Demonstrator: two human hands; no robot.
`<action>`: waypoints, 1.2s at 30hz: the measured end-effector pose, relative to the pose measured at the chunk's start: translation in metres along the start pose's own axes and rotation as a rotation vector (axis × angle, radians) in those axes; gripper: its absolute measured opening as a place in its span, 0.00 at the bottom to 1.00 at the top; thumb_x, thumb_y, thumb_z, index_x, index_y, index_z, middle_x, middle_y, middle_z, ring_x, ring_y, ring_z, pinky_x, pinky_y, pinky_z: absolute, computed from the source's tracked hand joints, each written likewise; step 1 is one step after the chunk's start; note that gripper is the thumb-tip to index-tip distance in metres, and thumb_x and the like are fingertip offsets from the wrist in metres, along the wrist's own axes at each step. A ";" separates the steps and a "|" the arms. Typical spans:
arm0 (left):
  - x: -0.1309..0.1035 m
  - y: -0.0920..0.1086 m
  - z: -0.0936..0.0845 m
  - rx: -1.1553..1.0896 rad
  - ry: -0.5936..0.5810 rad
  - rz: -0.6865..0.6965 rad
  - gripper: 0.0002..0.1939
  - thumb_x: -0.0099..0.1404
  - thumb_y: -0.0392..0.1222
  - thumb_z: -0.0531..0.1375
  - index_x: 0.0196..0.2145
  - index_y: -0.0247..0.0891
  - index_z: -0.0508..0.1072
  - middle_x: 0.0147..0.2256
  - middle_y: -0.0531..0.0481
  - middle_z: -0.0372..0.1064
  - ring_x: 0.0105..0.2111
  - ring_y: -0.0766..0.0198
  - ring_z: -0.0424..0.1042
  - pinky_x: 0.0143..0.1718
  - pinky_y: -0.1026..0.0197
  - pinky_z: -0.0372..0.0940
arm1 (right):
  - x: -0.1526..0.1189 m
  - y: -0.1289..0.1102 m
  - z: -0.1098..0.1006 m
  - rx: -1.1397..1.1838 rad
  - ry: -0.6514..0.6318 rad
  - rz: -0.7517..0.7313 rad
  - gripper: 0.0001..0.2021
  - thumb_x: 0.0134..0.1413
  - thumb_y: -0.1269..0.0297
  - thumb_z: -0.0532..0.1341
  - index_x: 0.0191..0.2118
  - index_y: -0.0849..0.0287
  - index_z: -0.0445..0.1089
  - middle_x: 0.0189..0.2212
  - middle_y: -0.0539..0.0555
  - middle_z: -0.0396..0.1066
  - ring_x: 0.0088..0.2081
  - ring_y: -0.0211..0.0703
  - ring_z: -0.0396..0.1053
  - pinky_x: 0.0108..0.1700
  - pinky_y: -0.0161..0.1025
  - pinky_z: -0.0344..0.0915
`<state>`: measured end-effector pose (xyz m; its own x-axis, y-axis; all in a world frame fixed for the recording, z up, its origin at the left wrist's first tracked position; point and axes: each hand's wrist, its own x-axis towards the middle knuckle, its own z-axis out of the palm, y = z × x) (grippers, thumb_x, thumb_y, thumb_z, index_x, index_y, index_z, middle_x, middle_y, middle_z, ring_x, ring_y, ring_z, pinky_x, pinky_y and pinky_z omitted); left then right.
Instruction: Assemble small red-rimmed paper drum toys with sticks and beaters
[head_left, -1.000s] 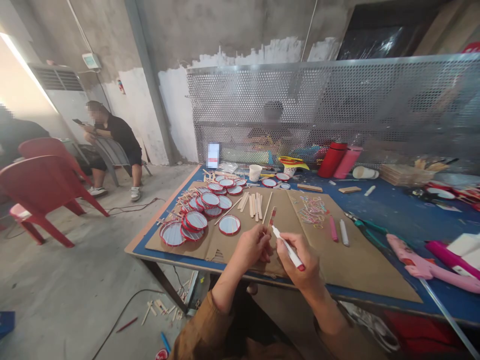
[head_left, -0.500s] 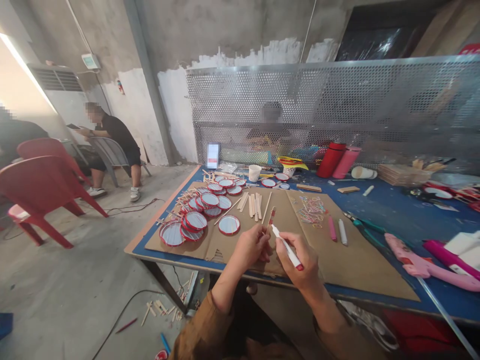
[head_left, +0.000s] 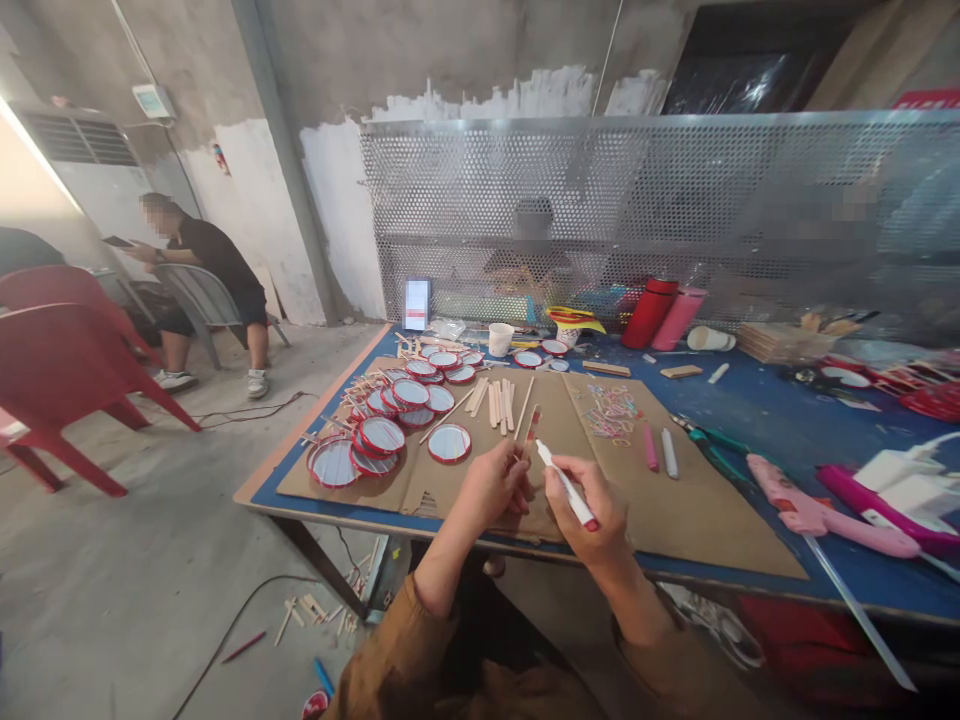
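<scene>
My left hand [head_left: 496, 482] is closed on a wooden craft stick [head_left: 533, 424] with reddish bands on it, held upright near the cardboard's front edge. In my right hand [head_left: 598, 505] is a white marker [head_left: 568, 486] with a red end, its tip pointing at the stick and close to it; whether they touch I cannot tell. Beyond my hands lie plain craft sticks [head_left: 501, 404] in a row. To the left is a red-rimmed round disc [head_left: 449, 443], beside a heap of similar discs [head_left: 383, 436] with sticks attached.
The cardboard sheet [head_left: 675, 530] covers part of the blue table. On it are colourful rubber bands [head_left: 613, 412], a pink marker [head_left: 649, 447] and a white one [head_left: 669, 453]. Pliers [head_left: 712, 450] and a pink glue gun [head_left: 817, 510] lie right. Behind stands a perforated metal screen [head_left: 465, 200].
The whole view has shifted slightly, so the scene sits further left. Both hands keep their grip on the stick and marker, in nearly the same pose.
</scene>
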<state>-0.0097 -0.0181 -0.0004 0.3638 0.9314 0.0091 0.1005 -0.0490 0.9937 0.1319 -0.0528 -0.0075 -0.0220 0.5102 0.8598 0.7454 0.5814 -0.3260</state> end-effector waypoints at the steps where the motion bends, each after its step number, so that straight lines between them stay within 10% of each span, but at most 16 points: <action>1: 0.000 0.000 0.000 -0.001 -0.001 0.005 0.03 0.61 0.39 0.51 0.31 0.39 0.59 0.18 0.58 0.65 0.13 0.73 0.65 0.13 0.74 0.58 | 0.001 0.000 0.000 -0.005 -0.001 -0.008 0.07 0.55 0.67 0.59 0.40 0.58 0.67 0.30 0.53 0.74 0.27 0.40 0.73 0.31 0.34 0.70; 36: 0.002 -0.004 0.001 -0.023 0.031 0.035 0.04 0.61 0.40 0.51 0.34 0.39 0.60 0.18 0.58 0.64 0.13 0.71 0.65 0.13 0.72 0.59 | 0.005 -0.004 -0.001 -0.005 0.006 -0.037 0.05 0.56 0.67 0.58 0.39 0.58 0.66 0.27 0.52 0.74 0.25 0.39 0.72 0.28 0.33 0.68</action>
<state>-0.0079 -0.0161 -0.0050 0.3377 0.9401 0.0474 0.0664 -0.0740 0.9950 0.1295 -0.0530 -0.0019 -0.0457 0.4841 0.8738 0.7477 0.5966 -0.2915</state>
